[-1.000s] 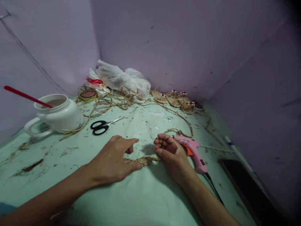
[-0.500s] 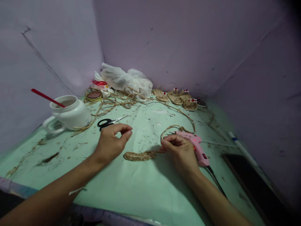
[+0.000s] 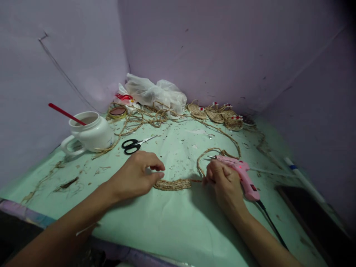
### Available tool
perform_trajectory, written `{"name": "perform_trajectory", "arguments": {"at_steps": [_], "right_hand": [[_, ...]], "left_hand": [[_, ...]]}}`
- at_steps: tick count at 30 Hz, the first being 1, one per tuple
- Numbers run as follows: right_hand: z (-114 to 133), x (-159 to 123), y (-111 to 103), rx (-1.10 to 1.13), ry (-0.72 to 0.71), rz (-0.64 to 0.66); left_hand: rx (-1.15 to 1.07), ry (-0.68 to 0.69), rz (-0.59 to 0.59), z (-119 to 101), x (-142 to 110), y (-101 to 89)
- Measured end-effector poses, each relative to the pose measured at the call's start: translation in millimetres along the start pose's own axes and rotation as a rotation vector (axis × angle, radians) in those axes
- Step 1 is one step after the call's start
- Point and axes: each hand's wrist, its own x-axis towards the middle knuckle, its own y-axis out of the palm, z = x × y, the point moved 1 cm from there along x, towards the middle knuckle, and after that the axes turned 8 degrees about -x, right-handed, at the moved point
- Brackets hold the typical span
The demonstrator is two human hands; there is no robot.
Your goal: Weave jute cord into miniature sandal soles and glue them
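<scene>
My right hand (image 3: 224,181) is closed on a braided twine cord (image 3: 200,163), pinching it where it runs out from a flat coiled twine strip (image 3: 174,184). That strip lies on the green table cover, its left end beside my left hand (image 3: 140,172). Thumb and fingers of my left hand are apart, with nothing between them; whether the thumb touches the strip I cannot tell. Just behind my right hand lies a pink glue gun (image 3: 244,178) on its side, its red light on. Black-handled scissors (image 3: 136,145) rest beyond my left hand.
A white mug (image 3: 93,135) with a red stick (image 3: 65,113) stands at left. Loose twine (image 3: 139,124), a plastic bag (image 3: 158,94) and woven twine pieces with beads (image 3: 217,115) lie along the back. At right are a dark phone-like slab (image 3: 308,218) and a white marker (image 3: 303,178).
My left hand has come down and closer to the strip's left end. My right hand has turned, its fingers curling tighter around the cord. The whole view has shifted slightly.
</scene>
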Motion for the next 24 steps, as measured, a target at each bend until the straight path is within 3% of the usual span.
{"name": "perform_trajectory", "arguments": {"at_steps": [4,9,14,24], "right_hand": [[2.2,-4.8,2.4,-0.149,-0.179,0.033],[4.7,-13.9,21.9,-0.551,-0.681,0.315],[7.3,-18.5,35.9,-0.726,-0.664,0.412],[7.7,-16.4,40.5,-0.701,-0.565,0.479]], "left_hand": [[0.136,-0.031,0.182,2.1,-6.1,1.6],[0.222,0.007,0.270,1.7,-6.6,10.5],[0.319,0.067,0.249,3.8,-7.0,21.3],[0.268,0.077,0.260,4.9,-1.9,24.5]]}}
